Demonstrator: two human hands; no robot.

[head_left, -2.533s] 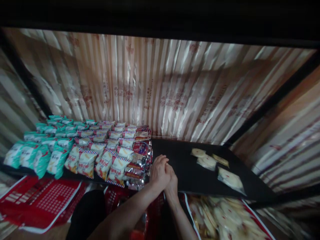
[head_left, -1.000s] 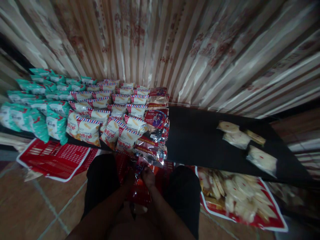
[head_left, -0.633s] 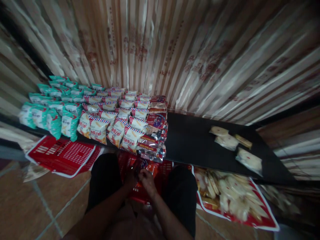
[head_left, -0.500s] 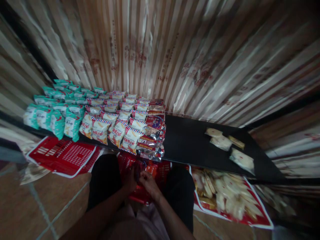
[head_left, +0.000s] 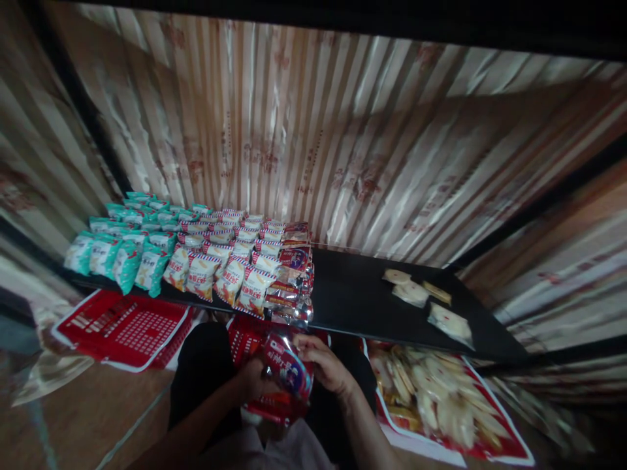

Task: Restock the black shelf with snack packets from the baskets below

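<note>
a striped, creased cloth [head_left: 304, 143] with reddish print hangs across the background, behind a black shelf [head_left: 347, 294] that runs through the middle of the frame. a dark bar [head_left: 343, 19] crosses the very top.

at lower centre, both hands grasp 1 dark red packet [head_left: 289, 365], held tilted in front of the shelf's front edge and above the lap. the left hand [head_left: 252, 380] grips its left side, in shadow; the right hand [head_left: 326, 365] pinches its upper right edge between thumb and fingers.

on the shelf, teal bags [head_left: 122, 261] stand in rows at the left, 4 of them in front. beside them, toward the centre, are white bags [head_left: 230, 277] with striped top edges, then a column of dark red and silver packets [head_left: 294, 281]. well apart, at centre right, lie 4 clear-wrapped pale packages [head_left: 449, 322].

below the shelf, a red basket [head_left: 142, 333] sits at lower left, and a white-rimmed red container [head_left: 516, 434] full of flat pale packages [head_left: 435, 398] at lower right.
</note>
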